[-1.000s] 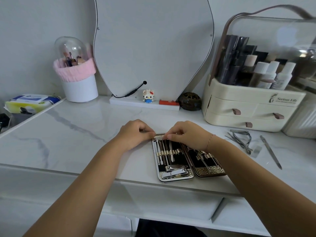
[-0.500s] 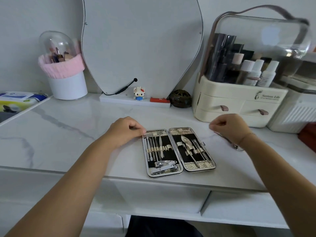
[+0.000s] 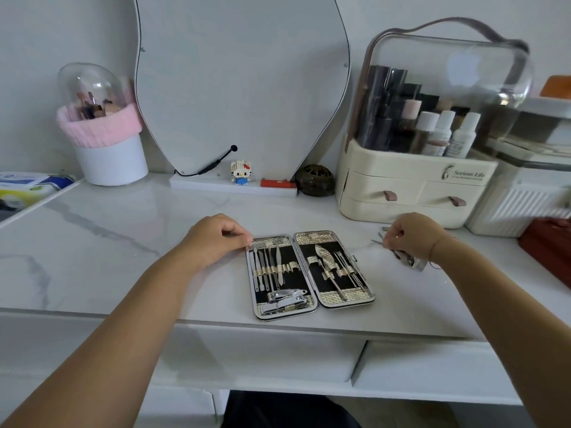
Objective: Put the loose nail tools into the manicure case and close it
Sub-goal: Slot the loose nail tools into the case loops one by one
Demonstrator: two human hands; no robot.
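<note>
The open manicure case (image 3: pixel 310 274) was steadied at its corner by the curled left hand (image 3: pixel 216 239); loose metal nail tools (image 3: pixel 404 259) were pinched by the right hand (image 3: pixel 412 234).

Manicure case (image 3: pixel 310 273) is lying open and flat near the front edge of the table (image 3: pixel 123 242), centre. Left hand (image 3: pixel 216 237) is resting at the case's far left corner, touching it. Right hand (image 3: pixel 414 234) is sitting to the right of the case, apart from it, over loose nail tools (image 3: pixel 408 261) lying on the table. Cosmetics organiser (image 3: pixel 414 186) is standing behind the right hand. Mirror (image 3: pixel 241 84) is leaning at the back, centre. Brush holder (image 3: pixel 105 140) is standing back left.
</note>
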